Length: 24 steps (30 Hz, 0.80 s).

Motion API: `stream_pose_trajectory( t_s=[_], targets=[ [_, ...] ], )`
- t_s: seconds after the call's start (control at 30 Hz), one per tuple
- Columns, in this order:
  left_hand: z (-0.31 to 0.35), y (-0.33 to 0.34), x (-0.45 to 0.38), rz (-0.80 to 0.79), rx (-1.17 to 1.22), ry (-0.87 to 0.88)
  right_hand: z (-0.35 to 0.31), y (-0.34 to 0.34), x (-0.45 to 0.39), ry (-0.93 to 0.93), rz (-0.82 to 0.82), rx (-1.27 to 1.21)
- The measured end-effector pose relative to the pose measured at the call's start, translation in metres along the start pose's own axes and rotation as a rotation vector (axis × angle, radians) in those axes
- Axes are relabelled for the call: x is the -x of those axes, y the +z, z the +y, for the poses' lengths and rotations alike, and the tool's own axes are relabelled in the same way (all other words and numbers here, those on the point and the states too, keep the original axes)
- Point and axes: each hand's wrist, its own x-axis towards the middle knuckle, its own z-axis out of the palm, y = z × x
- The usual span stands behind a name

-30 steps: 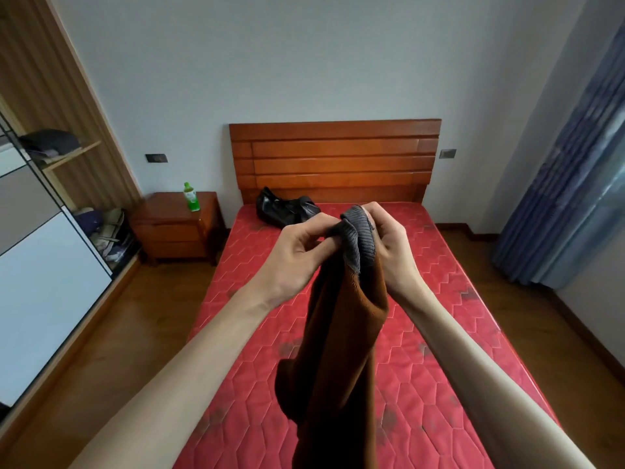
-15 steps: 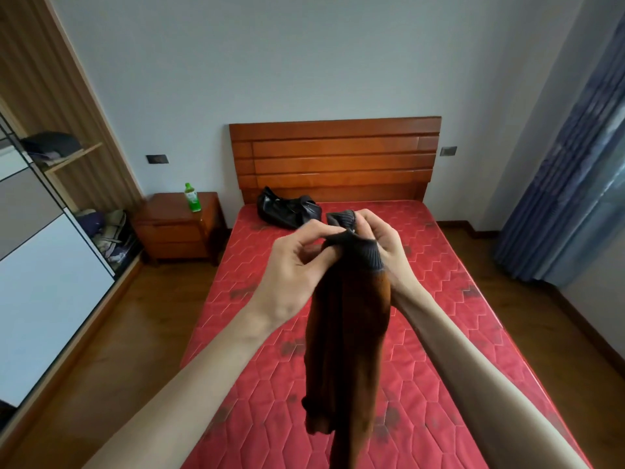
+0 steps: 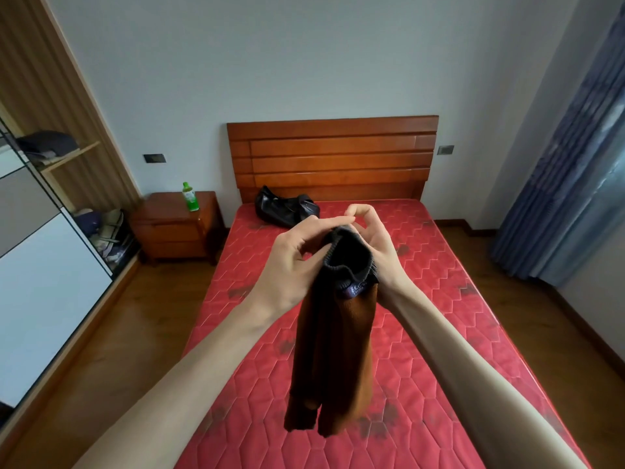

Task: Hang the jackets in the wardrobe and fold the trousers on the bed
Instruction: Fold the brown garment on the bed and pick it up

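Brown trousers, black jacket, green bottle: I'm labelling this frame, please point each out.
brown trousers (image 3: 333, 360), head view, hanging leg fabric.
black jacket (image 3: 284, 211), head view, crumpled middle.
green bottle (image 3: 190, 198), head view, body.

A big bed (image 3: 422, 350) with a red top sits under the hands. A black bag (image 3: 284, 208) lies on it, far past the hands.

Brown trousers (image 3: 334, 350) w/ dark ribbed waistband, hanging vertical above red bed (image 3: 422, 384), legs bunched
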Motion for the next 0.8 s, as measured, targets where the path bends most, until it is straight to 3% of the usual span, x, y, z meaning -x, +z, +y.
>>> stream_pose_trajectory(
  t_s=[0.2, 0.33, 0.4, 0.47, 0.53, 0.8],
  targets=[
    [-0.004, 0.008, -0.001, 0.029, -0.118, 0.068, 0.004, -0.006, 0.005, 0.063, 0.058, 0.069],
    [-0.009, 0.011, -0.001, 0.165, -0.163, 0.037, 0.003, -0.008, 0.018, -0.09, 0.318, 0.418],
    [-0.009, 0.009, -0.003, 0.213, -0.195, 0.021, 0.003, -0.011, 0.033, -0.194, 0.272, 0.621],
    [-0.008, 0.008, -0.006, 0.261, -0.237, 0.007, 0.01, -0.012, 0.043, -0.191, 0.147, 0.829],
    [-0.007, 0.006, -0.009, 0.293, -0.293, -0.016, 0.022, -0.012, 0.043, -0.156, 0.141, 0.945],
    [-0.02, -0.012, -0.012, 0.192, -0.455, -0.082, 0.003, -0.025, 0.02, -0.034, 0.149, 0.779]
  ],
)
